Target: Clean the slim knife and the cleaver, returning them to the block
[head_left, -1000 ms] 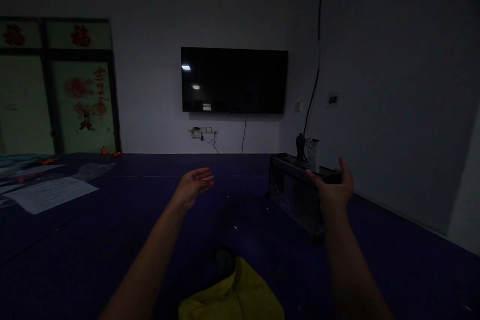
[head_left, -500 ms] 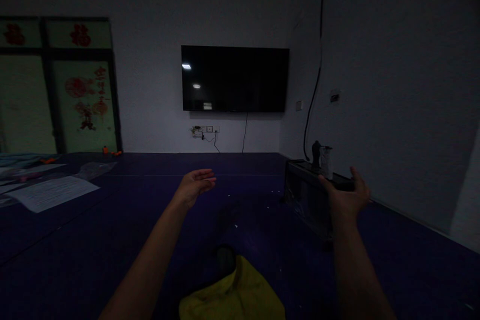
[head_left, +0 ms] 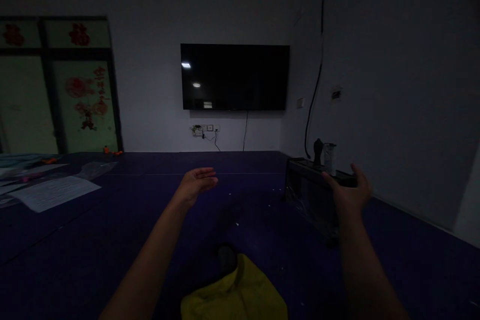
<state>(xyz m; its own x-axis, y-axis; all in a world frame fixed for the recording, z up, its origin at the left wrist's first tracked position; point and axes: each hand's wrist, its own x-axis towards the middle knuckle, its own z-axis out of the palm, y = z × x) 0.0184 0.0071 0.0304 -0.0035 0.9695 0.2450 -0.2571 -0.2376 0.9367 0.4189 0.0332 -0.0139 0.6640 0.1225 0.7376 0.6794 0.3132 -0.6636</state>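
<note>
My right hand grips the near end of a long black-framed box, thumb on one side and fingers on the other. The box has dark, glossy side panels and stands on the purple floor mat. On top of it are a dark bottle-shaped object and a clear, wrinkled cylinder. My left hand is held over the mat, empty, its fingers stretched out and the thumb slightly apart. Yellow fabric with a dark grey rounded part lies below, between my forearms.
Paper sheets and clear plastic lie at the left, near small orange objects. A television hangs on the far wall above sockets. A black cable runs down the right corner. White scraps dot the mat.
The box, with the bottle-shaped object and cylinder on it, has shifted right together with my right hand. My left hand has stayed almost still.
</note>
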